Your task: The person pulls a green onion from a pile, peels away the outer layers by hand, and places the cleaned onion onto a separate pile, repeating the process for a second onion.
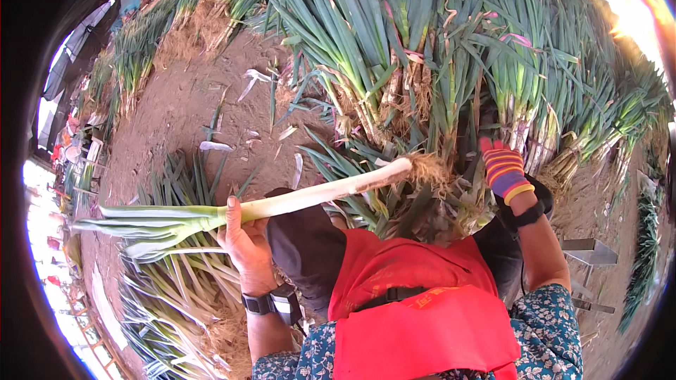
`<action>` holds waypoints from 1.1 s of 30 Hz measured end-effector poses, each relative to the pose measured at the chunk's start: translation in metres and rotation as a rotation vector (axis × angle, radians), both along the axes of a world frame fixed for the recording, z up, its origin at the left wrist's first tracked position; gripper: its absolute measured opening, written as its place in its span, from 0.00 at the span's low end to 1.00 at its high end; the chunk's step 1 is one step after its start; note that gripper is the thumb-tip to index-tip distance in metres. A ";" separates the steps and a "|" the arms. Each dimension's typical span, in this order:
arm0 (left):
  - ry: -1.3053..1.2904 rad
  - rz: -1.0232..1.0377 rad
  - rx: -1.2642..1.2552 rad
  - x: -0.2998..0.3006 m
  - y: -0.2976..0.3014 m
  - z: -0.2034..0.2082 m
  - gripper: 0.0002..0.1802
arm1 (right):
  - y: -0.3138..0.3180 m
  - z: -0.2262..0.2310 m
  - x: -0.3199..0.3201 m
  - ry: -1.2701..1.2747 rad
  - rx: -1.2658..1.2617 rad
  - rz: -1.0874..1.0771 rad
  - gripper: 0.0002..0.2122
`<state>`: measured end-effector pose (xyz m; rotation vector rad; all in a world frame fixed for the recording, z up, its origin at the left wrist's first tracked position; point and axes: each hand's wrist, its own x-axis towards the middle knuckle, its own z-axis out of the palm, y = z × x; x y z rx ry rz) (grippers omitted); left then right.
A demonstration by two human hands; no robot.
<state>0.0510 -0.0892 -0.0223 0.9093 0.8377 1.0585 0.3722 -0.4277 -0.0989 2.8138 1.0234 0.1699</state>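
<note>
My bare left hand is closed around a long green onion where its white stalk turns green. The onion lies nearly level across my lap, leaves to the left, with its brown, hairy roots toward the right. My right hand, in a striped knitted glove, is raised beyond my right knee, apart from the roots. Its fingers stretch away from me and nothing shows in them. Loose leaves and peelings lie between my knees. A pile of green onions rests on the ground by my left arm.
Upright bundles of green onions stand in front, and more bundles line the right, some with pink ties. Further bundles stand at the far left. Pale scraps litter the dirt ground. A metal frame is at my right.
</note>
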 end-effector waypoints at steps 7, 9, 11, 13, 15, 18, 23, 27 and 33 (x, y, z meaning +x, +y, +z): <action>-0.002 -0.038 -0.097 0.019 -0.019 -0.012 0.17 | 0.111 0.125 -0.116 -0.206 0.653 0.735 0.24; -0.095 -0.075 -0.111 0.026 -0.024 -0.015 0.16 | 0.120 0.110 -0.128 -0.108 0.665 0.732 0.23; -0.123 -0.107 -0.128 0.026 -0.028 -0.014 0.14 | 0.122 0.099 -0.126 0.001 0.683 0.742 0.23; -0.292 -0.319 -0.136 0.023 -0.033 -0.008 0.15 | 0.117 0.096 -0.117 0.210 0.644 0.696 0.23; -0.345 -0.402 -0.124 0.017 -0.030 -0.009 0.17 | 0.120 0.096 -0.113 0.253 0.701 0.734 0.22; -0.350 -0.567 -0.009 0.019 -0.038 -0.001 0.21 | 0.125 0.079 -0.110 0.606 0.794 0.720 0.17; -0.446 -0.447 -0.064 0.034 -0.038 0.005 0.23 | 0.129 0.062 -0.129 0.919 0.829 0.606 0.17; -0.288 -0.370 0.097 0.051 -0.040 -0.002 0.17 | 0.136 0.062 -0.137 1.166 0.834 0.437 0.17; -0.179 -0.552 0.227 0.060 -0.066 -0.009 0.19 | 0.137 0.060 -0.129 1.410 0.959 0.281 0.15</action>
